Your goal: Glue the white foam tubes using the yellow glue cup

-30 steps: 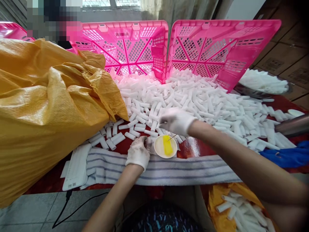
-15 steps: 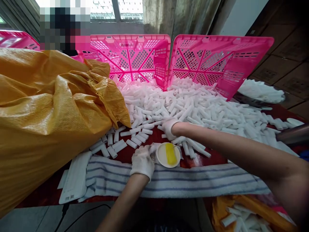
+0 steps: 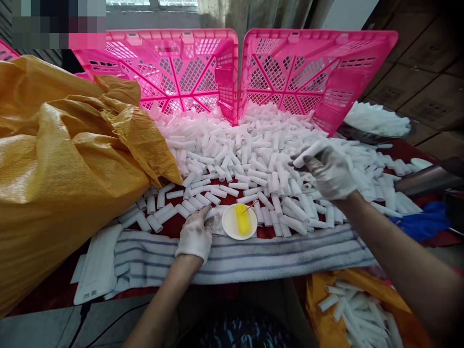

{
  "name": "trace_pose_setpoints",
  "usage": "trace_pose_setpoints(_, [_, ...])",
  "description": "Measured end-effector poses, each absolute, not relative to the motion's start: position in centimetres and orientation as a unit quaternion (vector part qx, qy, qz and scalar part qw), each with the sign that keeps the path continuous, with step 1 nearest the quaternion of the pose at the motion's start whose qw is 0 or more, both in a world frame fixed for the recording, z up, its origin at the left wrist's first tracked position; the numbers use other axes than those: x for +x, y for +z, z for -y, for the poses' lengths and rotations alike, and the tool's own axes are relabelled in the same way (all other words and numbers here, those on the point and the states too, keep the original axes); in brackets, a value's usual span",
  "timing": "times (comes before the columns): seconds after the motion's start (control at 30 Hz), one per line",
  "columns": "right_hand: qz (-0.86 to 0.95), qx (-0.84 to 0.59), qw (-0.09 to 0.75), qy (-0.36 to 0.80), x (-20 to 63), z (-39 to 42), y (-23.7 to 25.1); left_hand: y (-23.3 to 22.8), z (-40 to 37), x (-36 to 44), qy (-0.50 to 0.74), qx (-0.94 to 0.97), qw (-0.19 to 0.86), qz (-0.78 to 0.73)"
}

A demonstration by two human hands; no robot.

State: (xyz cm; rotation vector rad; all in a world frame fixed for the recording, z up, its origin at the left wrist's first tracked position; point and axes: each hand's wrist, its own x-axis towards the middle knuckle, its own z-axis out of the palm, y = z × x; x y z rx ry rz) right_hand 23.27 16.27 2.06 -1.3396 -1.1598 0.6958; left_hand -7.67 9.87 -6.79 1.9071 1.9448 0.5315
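My right hand [image 3: 331, 171], in a white glove with greyed fingertips, is closed on a short white tube [image 3: 310, 152] above the heap of similar white tubes [image 3: 261, 150]. My left hand [image 3: 195, 234], also gloved, rests at the front of the table with fingers stretched forward and slightly apart. Just right of its fingers is a white sheet or wrap [image 3: 217, 223], partly under a small white dish [image 3: 229, 228]. The dish bears a yellow block [image 3: 242, 220] with a thin stick in it. A rolled striped towel [image 3: 253, 261] lies along the front edge.
Two pink crates [image 3: 174, 35] [image 3: 319, 36] lean behind the heap. A large yellow sack [image 3: 72, 193] bulges on the left, beside a white power strip-like case [image 3: 97, 263]. At right are a bowl of tubes [image 3: 377, 121], a metal cylinder [image 3: 416, 183] and blue cloth [image 3: 422, 222]. An open sack [image 3: 315, 295] sits below.
My right hand has lifted from the tubes behind the dish and moved right, now with a tube in it. My left hand stays beside the dish. The whole view has shifted slightly.
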Motion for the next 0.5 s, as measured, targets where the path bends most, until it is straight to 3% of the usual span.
trace_pose_setpoints(0.07, [0.426, -0.551, 0.59, 0.409, 22.2, -12.8, 1.1, -6.6, -9.9, -7.7, 0.164, 0.682, 0.144, -0.698])
trace_pose_setpoints(0.17, [0.32, -0.523, 0.52, 0.595, 19.1, -8.5, -2.1, -6.4, -10.1, -7.8, 0.119, 0.689, 0.099, -0.708])
trace_pose_setpoints(0.23, [0.297, -0.495, 0.492, 0.652, 17.5, -7.2, -4.6, -6.4, -10.3, -7.9, 0.103, 0.7, 0.091, -0.701])
trace_pose_setpoints(0.37, [0.347, -0.544, 0.509, 0.57, 18.0, -8.3, -7.5, -6.6, -10.6, -8.5, 0.122, 0.713, 0.115, -0.681])
trace_pose_setpoints(0.5, [0.432, -0.547, 0.52, 0.493, 19.2, -9.1, -6.5, -7.0, -10.6, -9.0, 0.24, 0.672, 0.206, -0.67])
